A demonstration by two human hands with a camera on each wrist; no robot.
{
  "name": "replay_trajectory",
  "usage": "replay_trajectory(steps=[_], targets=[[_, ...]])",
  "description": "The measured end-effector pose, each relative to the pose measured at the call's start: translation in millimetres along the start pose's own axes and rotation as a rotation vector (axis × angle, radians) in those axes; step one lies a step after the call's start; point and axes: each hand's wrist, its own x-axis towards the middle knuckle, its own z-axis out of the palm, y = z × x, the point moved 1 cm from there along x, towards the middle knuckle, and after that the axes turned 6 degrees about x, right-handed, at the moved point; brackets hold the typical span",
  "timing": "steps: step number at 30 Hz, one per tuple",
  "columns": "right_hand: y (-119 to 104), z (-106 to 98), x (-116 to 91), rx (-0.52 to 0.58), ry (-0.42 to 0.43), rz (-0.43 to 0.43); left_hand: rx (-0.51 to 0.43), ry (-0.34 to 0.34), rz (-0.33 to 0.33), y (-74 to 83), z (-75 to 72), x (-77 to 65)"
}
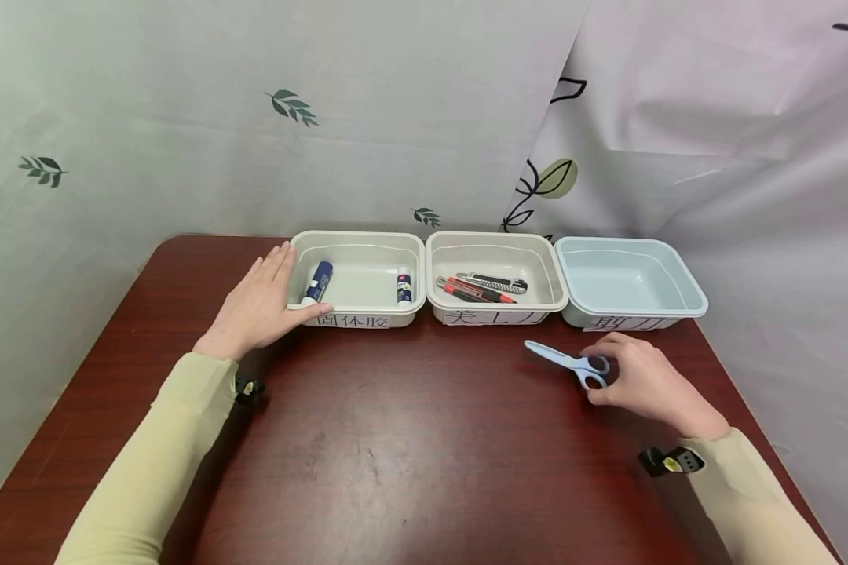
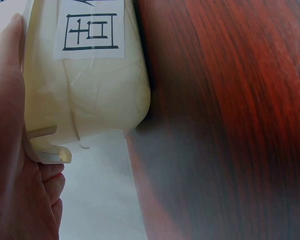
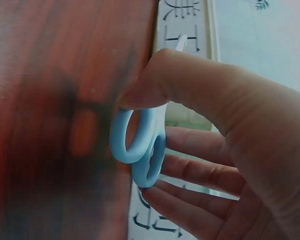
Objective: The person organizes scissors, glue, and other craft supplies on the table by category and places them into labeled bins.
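Note:
My right hand (image 1: 639, 375) pinches light blue scissors (image 1: 558, 355) by their handle loops, just in front of the blue bin (image 1: 629, 308). The scissors' closed blades point left and away. In the right wrist view the thumb and fingers are on either side of the scissors' loops (image 3: 119, 135). My left hand (image 1: 257, 304) rests against the left corner of a cream bin (image 1: 367, 309), fingers straight along its side and thumb along the front rim. Two glue sticks (image 1: 318, 282) lie or stand inside that bin. In the left wrist view the hand touches the bin's rim (image 2: 32, 90).
A middle cream bin (image 1: 498, 308) holds several utility knives (image 1: 477, 290). All three bins stand side by side along the back of the dark red table (image 1: 396, 439), with handwritten paper labels (image 1: 495, 318) on their fronts. A patterned curtain (image 1: 396, 118) hangs behind.

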Motion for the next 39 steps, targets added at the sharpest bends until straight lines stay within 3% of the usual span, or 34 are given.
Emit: replay_trajectory(steps=[14, 21, 26, 39], targets=[[-5, -25, 8, -0.014, 0.109, -0.078, -0.013, 0.009, 0.005, 1.5, -0.8, -0.7], [-2, -37, 12, -0.002, 0.138, -0.054, -0.012, 0.01, 0.002, 0.5, -0.7, -0.5], [0, -49, 18, 0.027, 0.145, 0.021, -0.013, 0.007, 0.0, 0.2, -0.4, -0.2], [26, -72, 45, 0.038, 0.149, 0.079, -0.017, 0.003, 0.0, 0.9, -1.4, -0.3]])
